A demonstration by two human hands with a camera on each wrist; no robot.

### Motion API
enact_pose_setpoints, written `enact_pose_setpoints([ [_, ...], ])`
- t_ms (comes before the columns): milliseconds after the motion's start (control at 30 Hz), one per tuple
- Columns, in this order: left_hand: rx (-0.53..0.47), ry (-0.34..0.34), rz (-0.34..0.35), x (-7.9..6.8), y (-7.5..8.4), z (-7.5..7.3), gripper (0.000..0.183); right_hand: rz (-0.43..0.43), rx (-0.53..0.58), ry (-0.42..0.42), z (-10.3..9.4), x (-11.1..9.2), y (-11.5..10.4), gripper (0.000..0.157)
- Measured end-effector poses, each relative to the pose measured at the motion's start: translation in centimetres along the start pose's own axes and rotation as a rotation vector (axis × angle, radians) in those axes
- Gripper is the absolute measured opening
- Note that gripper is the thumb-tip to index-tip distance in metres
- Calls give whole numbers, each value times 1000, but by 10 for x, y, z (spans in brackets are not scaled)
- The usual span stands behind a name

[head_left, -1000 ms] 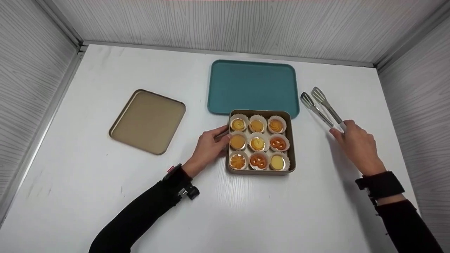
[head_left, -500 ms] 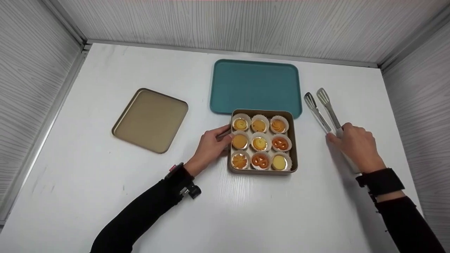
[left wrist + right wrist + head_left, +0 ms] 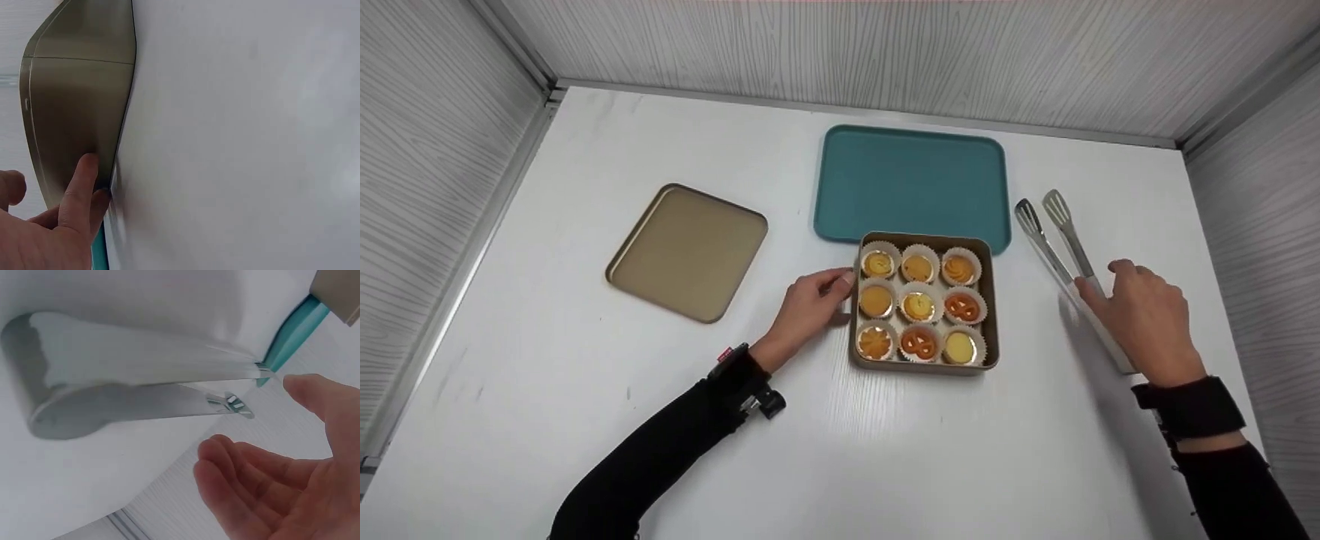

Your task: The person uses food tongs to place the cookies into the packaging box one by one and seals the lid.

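Observation:
A square gold tin (image 3: 926, 368) stands on the table and holds several cookies (image 3: 919, 306) in white paper cups. At its left wall is my left hand (image 3: 802, 307). In the left wrist view, fingertips touch the tin's outer side (image 3: 79, 101) while the thumb stays apart from it. Metal tongs (image 3: 1078, 251) with slotted tips lie on the table at the right, arms spread. My right hand (image 3: 1155, 322) hovers over their handle. The right wrist view shows that hand with thumb and fingers apart, nothing between them, beside the tongs (image 3: 135, 402).
A teal tray (image 3: 911, 180) lies behind the tin, whose back edge overlaps the tray's front edge in the head view. A shallow gold square lid (image 3: 690, 251) lies at the left. Pale panel walls border the table (image 3: 810, 465) on the left, back and right.
My right hand has set the tongs down and let go of them, moving slightly right. My left thumb has come off the tin's rim. The head view has shifted a little.

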State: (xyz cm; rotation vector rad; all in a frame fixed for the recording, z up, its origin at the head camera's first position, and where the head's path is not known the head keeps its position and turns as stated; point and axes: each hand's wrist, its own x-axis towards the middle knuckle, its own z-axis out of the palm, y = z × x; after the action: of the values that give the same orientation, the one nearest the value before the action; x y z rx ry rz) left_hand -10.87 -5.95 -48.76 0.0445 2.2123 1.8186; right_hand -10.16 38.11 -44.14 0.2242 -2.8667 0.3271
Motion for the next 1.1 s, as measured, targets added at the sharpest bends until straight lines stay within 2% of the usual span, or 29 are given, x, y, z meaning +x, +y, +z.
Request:
enact_pose_setpoints([
  [67, -30, 21, -22, 0, 1, -6, 45, -30, 26, 54, -2, -3, -7, 44],
  [133, -24, 40, 0, 1, 1, -15, 46, -47, 67, 69, -3, -5, -15, 37],
  [200, 58, 70, 59, 2, 2, -28, 47, -69, 104, 71, -3, -6, -24, 30],
  [300, 231, 133, 158, 7, 2, -53, 48, -101, 139, 68, -2, -8, -35, 22],
  [433, 478, 215, 205, 12, -1, -96, 49, -130, 169, 45, 0, -9, -45, 17],
  [600, 768, 306, 184, 18, -11, -160, 50, -105, 200, -24, 1, -10, -52, 16],
  [733, 926, 350, 54, 25, -16, -204, 55, -77, 224, -75, 1, -12, -58, 18],
  [833, 986, 322, -46, 24, -19, -221, 55, -69, 239, -102, 2, -13, -62, 17],
  [1033, 1115, 363, -6, 18, -31, -233, 20, -62, 273, -123, 1, -14, -69, 16],
  [1100, 1136, 364, -12, 18, -31, -235, 17, -55, 277, -129, 1, -13, -70, 16],
])
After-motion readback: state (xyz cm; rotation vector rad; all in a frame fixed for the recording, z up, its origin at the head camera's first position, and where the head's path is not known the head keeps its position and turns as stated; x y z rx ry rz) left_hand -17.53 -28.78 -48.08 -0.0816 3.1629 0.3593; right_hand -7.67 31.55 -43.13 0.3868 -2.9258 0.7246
